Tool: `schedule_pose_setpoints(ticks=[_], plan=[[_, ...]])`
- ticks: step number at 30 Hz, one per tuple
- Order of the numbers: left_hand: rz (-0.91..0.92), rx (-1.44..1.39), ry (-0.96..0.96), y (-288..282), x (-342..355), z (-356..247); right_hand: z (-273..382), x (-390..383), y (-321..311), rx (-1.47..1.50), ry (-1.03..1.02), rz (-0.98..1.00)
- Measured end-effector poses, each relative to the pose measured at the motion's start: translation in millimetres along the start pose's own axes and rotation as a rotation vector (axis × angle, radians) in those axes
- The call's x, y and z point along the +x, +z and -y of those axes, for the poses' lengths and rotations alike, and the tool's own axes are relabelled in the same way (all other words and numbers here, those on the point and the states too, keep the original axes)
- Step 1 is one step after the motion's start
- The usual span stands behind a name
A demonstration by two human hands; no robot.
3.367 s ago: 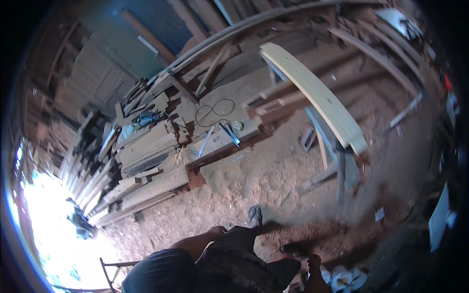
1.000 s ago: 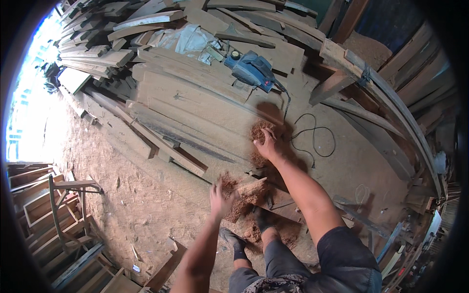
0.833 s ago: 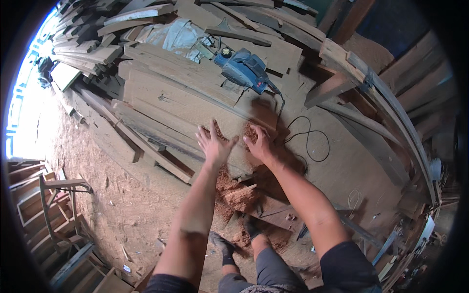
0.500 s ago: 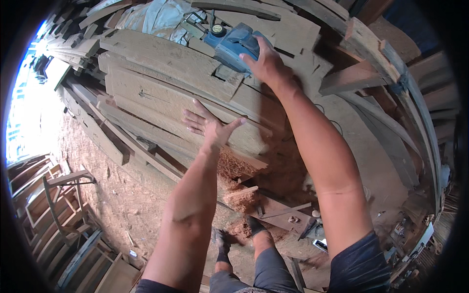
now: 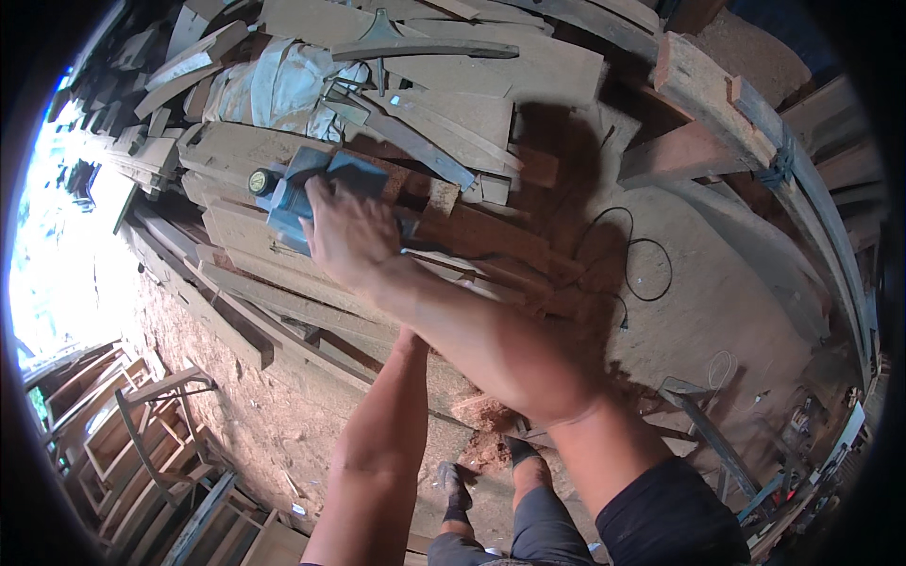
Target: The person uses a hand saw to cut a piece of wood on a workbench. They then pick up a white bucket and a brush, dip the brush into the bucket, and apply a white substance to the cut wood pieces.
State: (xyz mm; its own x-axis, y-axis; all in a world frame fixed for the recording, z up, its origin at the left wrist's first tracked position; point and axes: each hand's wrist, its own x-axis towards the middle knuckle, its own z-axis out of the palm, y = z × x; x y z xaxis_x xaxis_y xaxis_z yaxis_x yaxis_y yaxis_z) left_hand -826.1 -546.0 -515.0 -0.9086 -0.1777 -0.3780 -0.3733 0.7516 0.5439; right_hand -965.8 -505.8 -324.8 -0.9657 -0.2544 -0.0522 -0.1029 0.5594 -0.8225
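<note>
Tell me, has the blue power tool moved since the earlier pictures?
Yes, leftward: the blue power tool, formerly right of the pale cloth, is now below it in view.

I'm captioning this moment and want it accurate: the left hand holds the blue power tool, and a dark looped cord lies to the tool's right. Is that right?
Not quite, the hand is wrong: the head view shows the right hand holding the blue power tool. A dark looped cord does lie to the tool's right.
</note>
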Motion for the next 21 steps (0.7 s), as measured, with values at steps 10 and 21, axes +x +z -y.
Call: schedule_pose_setpoints(ticks=[10,21], plan=[[-0.16,-0.006,-0.083,-14.3,-18.7,9.1,-93.3,20.1,-28.9,-0.125,-0.459,-0.546],[-0.121,0.104,-0.137,-7.9,-6.4,7.6,-182.2,-162.7,-124.5,0.139,0.407,-0.479]])
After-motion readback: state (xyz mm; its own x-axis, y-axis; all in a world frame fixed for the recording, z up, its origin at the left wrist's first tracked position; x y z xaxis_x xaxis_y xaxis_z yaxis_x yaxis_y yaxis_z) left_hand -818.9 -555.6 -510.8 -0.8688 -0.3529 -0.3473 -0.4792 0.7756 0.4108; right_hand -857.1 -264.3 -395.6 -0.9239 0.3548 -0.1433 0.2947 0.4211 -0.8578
